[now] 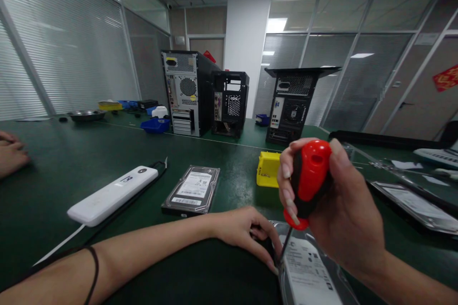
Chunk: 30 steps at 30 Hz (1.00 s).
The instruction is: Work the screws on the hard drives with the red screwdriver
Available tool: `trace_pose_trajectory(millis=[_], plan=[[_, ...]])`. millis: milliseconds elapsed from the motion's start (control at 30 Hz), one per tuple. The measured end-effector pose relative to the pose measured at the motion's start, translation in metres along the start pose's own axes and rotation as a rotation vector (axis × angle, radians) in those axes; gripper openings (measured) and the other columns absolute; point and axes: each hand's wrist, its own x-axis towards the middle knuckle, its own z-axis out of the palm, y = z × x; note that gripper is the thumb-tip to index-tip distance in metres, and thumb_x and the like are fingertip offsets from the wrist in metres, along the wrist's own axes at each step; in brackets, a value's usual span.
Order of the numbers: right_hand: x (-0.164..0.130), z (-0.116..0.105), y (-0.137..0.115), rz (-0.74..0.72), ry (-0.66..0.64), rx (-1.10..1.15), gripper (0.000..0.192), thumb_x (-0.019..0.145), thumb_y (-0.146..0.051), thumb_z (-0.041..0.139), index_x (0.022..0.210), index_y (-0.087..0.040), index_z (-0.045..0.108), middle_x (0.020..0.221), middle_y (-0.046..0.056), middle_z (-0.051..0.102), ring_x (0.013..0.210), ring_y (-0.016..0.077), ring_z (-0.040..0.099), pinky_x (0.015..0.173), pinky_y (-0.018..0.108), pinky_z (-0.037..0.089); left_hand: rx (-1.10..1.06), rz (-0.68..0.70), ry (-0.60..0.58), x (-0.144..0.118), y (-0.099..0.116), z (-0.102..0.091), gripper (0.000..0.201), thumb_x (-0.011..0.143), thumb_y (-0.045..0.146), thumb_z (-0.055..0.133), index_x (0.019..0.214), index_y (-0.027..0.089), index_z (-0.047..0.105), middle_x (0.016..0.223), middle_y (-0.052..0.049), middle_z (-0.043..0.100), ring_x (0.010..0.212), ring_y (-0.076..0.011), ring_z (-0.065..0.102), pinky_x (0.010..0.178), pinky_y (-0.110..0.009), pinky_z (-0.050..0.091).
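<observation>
Got the hard drive [307,267] lying flat on the tabletop [53,190], right under my fingers. Right hand [343,219] is clenched round the red screwdriver [307,176], tip down on it; left hand [243,231] fingers press its edge. Second drive [191,189] sits well beyond.

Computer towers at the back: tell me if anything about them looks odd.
The rightmost computer tower has its top panel lifted and jutting out past the case like a loose lid. The other two towers look square; the middle one shows bare open slots.
</observation>
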Motion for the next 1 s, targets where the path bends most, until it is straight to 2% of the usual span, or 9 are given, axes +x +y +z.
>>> trace_pose_trajectory(millis=[100, 200, 267, 400, 600, 700, 800, 900, 1000], plan=[[0.001, 0.0009, 0.0007, -0.014, -0.019, 0.021, 0.033, 0.085, -0.052, 0.045, 0.087, -0.022, 0.06, 0.068, 0.0, 0.054, 0.045, 0.0089, 0.049, 0.034, 0.018, 0.041, -0.017, 0.018, -0.014, 0.0006, 0.0006, 0.0002, 0.033, 0.072, 0.04, 0.071, 0.089, 0.011, 0.069, 0.066, 0.004, 0.048, 0.054, -0.0054, 0.028, 0.05, -0.021, 0.023], [0.002, -0.0007, 0.0025, -0.037, -0.013, 0.044, 0.028, 0.078, -0.051, 0.057, 0.091, -0.027, 0.05, 0.069, -0.004, 0.054, 0.039, 0.007, 0.043, 0.028, 0.016, 0.035, -0.039, 0.017, -0.004, 0.0012, -0.0001, 0.0012, 0.035, 0.072, 0.042, 0.071, 0.087, 0.011, 0.069, 0.071, 0.002, 0.055, 0.055, -0.0057, 0.029, 0.051, -0.021, 0.025], [0.0028, -0.0022, 0.0037, -0.025, -0.027, 0.04, 0.031, 0.074, -0.048, 0.064, 0.086, -0.027, 0.045, 0.066, -0.006, 0.054, 0.035, 0.0055, 0.04, 0.025, 0.014, 0.032, -0.033, -0.006, 0.002, 0.0014, -0.001, 0.0014, 0.036, 0.07, 0.043, 0.072, 0.088, 0.011, 0.069, 0.072, 0.001, 0.055, 0.055, -0.0059, 0.029, 0.051, -0.021, 0.024], [0.0045, -0.0036, 0.0053, 0.041, -0.085, 0.002, 0.034, 0.076, -0.05, 0.061, 0.078, -0.024, 0.039, 0.047, -0.008, 0.047, 0.029, 0.0049, 0.036, 0.027, 0.013, 0.03, -0.019, -0.026, -0.026, 0.0009, -0.002, 0.0001, 0.038, 0.07, 0.04, 0.073, 0.094, 0.011, 0.069, 0.065, 0.003, 0.049, 0.054, -0.0062, 0.027, 0.051, -0.022, 0.022], [0.0074, -0.0026, 0.0059, -0.056, -0.088, 0.062, 0.026, 0.084, -0.049, 0.05, 0.081, -0.022, 0.049, 0.066, -0.003, 0.057, 0.039, 0.0071, 0.047, 0.032, 0.017, 0.037, -0.05, -0.032, -0.038, 0.0016, 0.0001, -0.0004, 0.036, 0.072, 0.04, 0.071, 0.092, 0.01, 0.069, 0.071, 0.0, 0.054, 0.056, -0.0067, 0.03, 0.052, -0.022, 0.022], [0.0076, -0.0035, 0.0052, -0.036, -0.106, 0.09, 0.033, 0.087, -0.05, 0.041, 0.086, -0.021, 0.055, 0.064, -0.001, 0.056, 0.042, 0.0078, 0.048, 0.036, 0.018, 0.038, -0.064, -0.048, -0.025, 0.0023, 0.0015, 0.0003, 0.032, 0.071, 0.037, 0.072, 0.089, 0.01, 0.069, 0.07, 0.002, 0.052, 0.056, -0.0061, 0.028, 0.051, -0.022, 0.022], [0.0071, -0.0046, 0.0048, -0.035, -0.089, 0.11, 0.034, 0.088, -0.051, 0.039, 0.087, -0.021, 0.055, 0.064, -0.002, 0.053, 0.042, 0.0063, 0.045, 0.038, 0.018, 0.037, -0.084, -0.048, -0.017, 0.0024, 0.003, 0.0004, 0.032, 0.069, 0.036, 0.074, 0.087, 0.01, 0.068, 0.064, 0.004, 0.048, 0.054, -0.0055, 0.027, 0.05, -0.021, 0.021], [0.007, -0.0053, 0.0063, -0.049, -0.068, 0.084, 0.025, 0.083, -0.048, 0.053, 0.09, -0.024, 0.048, 0.065, -0.005, 0.052, 0.041, 0.0053, 0.041, 0.036, 0.017, 0.033, -0.09, -0.041, -0.023, 0.0024, 0.0036, 0.0006, 0.031, 0.068, 0.034, 0.075, 0.085, 0.01, 0.067, 0.061, 0.005, 0.045, 0.052, -0.005, 0.027, 0.048, -0.021, 0.02], [0.0075, -0.0056, 0.009, -0.071, -0.056, 0.013, 0.026, 0.078, -0.036, 0.065, 0.085, -0.024, 0.043, 0.064, -0.008, 0.052, 0.038, 0.0035, 0.038, 0.033, 0.015, 0.031, -0.074, -0.042, -0.02, 0.0025, 0.0025, 0.0013, 0.03, 0.069, 0.033, 0.075, 0.085, 0.009, 0.067, 0.064, 0.004, 0.049, 0.053, -0.0051, 0.028, 0.049, -0.021, 0.021]])
